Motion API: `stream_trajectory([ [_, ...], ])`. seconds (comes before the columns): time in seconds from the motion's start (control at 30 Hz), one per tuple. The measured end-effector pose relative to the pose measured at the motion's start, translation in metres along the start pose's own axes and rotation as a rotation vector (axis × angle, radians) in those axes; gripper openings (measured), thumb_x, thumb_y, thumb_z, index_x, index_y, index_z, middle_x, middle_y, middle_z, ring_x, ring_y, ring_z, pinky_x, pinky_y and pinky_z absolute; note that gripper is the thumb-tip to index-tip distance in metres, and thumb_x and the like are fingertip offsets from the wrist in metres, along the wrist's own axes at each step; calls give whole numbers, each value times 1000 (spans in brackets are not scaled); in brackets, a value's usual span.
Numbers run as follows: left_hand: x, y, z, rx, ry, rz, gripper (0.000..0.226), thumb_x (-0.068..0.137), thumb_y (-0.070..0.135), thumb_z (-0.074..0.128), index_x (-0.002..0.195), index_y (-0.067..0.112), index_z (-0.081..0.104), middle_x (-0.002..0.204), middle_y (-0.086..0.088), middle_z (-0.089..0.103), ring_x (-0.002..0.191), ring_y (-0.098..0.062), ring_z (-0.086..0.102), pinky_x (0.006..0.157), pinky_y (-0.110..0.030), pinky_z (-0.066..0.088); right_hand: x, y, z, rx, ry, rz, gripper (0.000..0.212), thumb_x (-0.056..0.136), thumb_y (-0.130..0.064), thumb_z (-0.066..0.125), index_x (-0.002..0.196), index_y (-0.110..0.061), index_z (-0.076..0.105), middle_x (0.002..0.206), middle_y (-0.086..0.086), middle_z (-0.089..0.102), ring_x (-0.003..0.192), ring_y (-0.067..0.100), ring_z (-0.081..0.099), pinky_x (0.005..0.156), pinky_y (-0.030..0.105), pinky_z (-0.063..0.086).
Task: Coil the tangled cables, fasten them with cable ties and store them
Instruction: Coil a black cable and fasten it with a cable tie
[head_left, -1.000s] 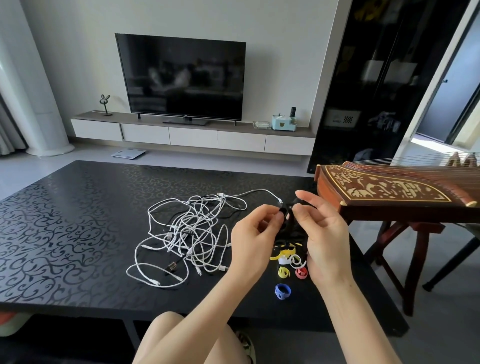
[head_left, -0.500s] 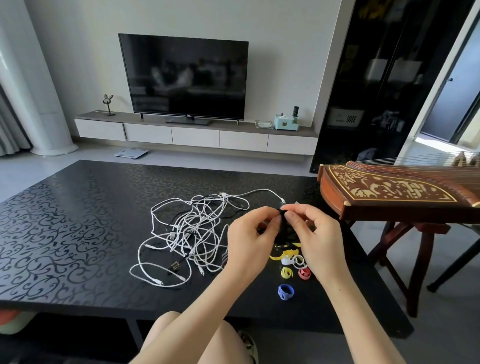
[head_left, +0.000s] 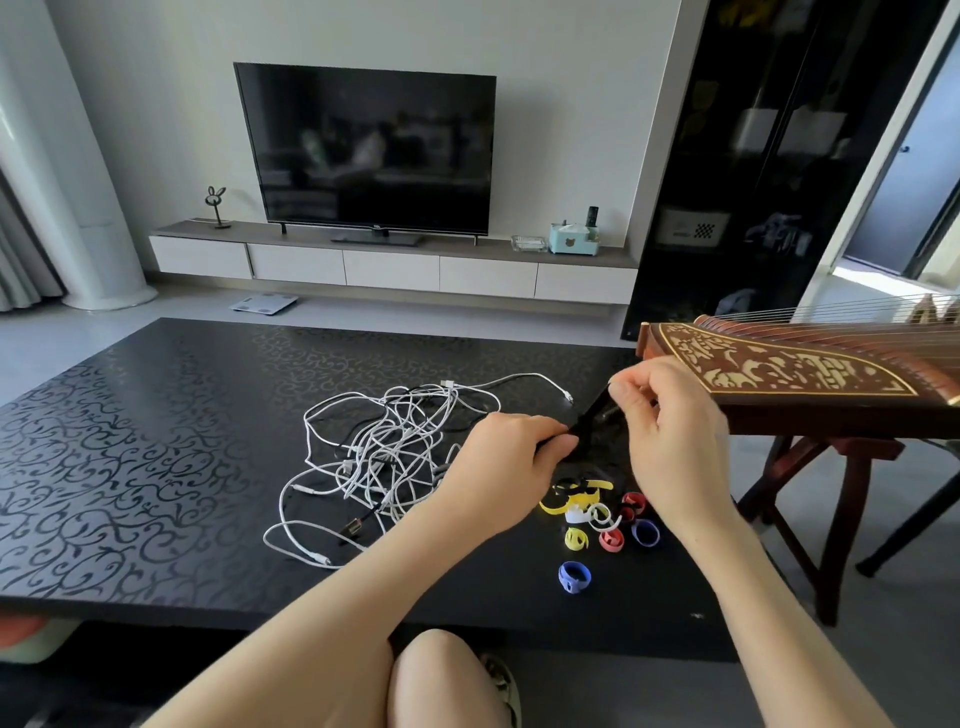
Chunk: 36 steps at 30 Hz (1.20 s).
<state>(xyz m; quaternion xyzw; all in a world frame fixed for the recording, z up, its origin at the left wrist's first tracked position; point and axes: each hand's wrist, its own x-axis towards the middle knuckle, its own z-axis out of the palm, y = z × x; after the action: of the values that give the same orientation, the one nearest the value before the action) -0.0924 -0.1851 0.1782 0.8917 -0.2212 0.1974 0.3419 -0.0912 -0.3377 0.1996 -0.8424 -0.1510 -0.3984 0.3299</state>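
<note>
A tangle of white and black cables (head_left: 384, 452) lies on the black patterned table (head_left: 130, 467). My left hand (head_left: 509, 467) pinches the lower end of a black cable tie (head_left: 589, 423), a strap stretched diagonally above the table. My right hand (head_left: 670, 431) pinches its upper end. A cluster of coloured cable ties (head_left: 597, 512), yellow, white, red, blue and black, lies under my hands. One blue cable tie (head_left: 574, 577) sits apart, nearer the table's front edge.
A wooden zither (head_left: 810, 374) on a stand overhangs the table's right end, close to my right hand. Behind the table stand a TV (head_left: 363, 150) and a low cabinet (head_left: 395, 270). My knee (head_left: 441, 675) is below the table's front edge.
My hands have drawn apart: the right rose up and right, the left stayed lower, and the black tie between them is now stretched out straight.
</note>
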Motion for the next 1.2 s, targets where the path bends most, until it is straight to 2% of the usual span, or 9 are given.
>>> stream_trajectory([
  [0.13,14,5,1,107,-66,-83,28,97,20,49,77,5,60,59,-1,47,59,-20,45,53,-27,25,2,-16,-8,-39,38,-219,7,88,5,58,82,3,62,82,12,61,66,16,57,54,23,45],
  [0.2,18,4,-1,123,-85,-107,23,96,21,50,75,13,58,60,2,47,56,-17,42,50,-27,22,-13,-18,-8,33,15,-196,7,89,7,56,85,4,61,83,12,60,68,16,60,56,25,48],
  [0.33,13,-1,1,247,-69,-127,21,96,30,49,98,19,66,78,2,64,71,-17,56,59,-28,34,-50,-17,-8,260,-77,248,12,97,-7,46,91,-11,55,84,-1,61,74,11,65,59,16,52],
  [0.43,6,-5,7,250,-115,-161,20,97,28,46,103,13,56,89,-3,67,83,-23,61,67,-33,42,-55,-16,-4,532,-220,589,19,100,-8,39,87,-11,53,73,0,68,66,14,69,54,22,53],
  [0.57,-6,-7,11,110,-217,-160,13,98,23,44,96,10,47,87,-4,71,69,-24,66,70,-40,50,-43,-11,-5,1046,-166,1043,24,92,6,33,76,-3,49,58,15,63,44,17,59,40,23,46],
  [0.73,-15,-7,10,41,-139,-118,11,94,17,51,91,7,50,76,-7,68,59,-27,62,61,-45,51,-33,1,-9,1250,-275,1362,13,76,-4,40,69,-3,51,59,16,56,40,18,48,36,21,37],
  [0.9,-19,-8,12,-24,-97,-111,12,91,15,53,86,4,51,69,-11,64,58,-30,59,61,-46,49,-35,9,-9,1120,-480,1408,28,85,-15,65,62,2,66,59,13,63,46,15,59,42,19,49],
  [1.03,-17,-10,16,-70,-94,-139,9,88,12,55,83,6,52,69,-9,65,60,-27,59,60,-44,49,-37,10,-9,989,-684,1318,12,88,-7,60,79,0,63,55,3,62,42,5,54,38,13,44],
  [1.2,-16,-16,19,-250,-232,-263,7,88,10,58,83,11,53,70,-1,70,56,-13,60,60,-33,50,-32,18,-13,1036,-910,1263,25,94,-5,48,79,-2,68,55,0,48,36,3,35,33,11,24],
])
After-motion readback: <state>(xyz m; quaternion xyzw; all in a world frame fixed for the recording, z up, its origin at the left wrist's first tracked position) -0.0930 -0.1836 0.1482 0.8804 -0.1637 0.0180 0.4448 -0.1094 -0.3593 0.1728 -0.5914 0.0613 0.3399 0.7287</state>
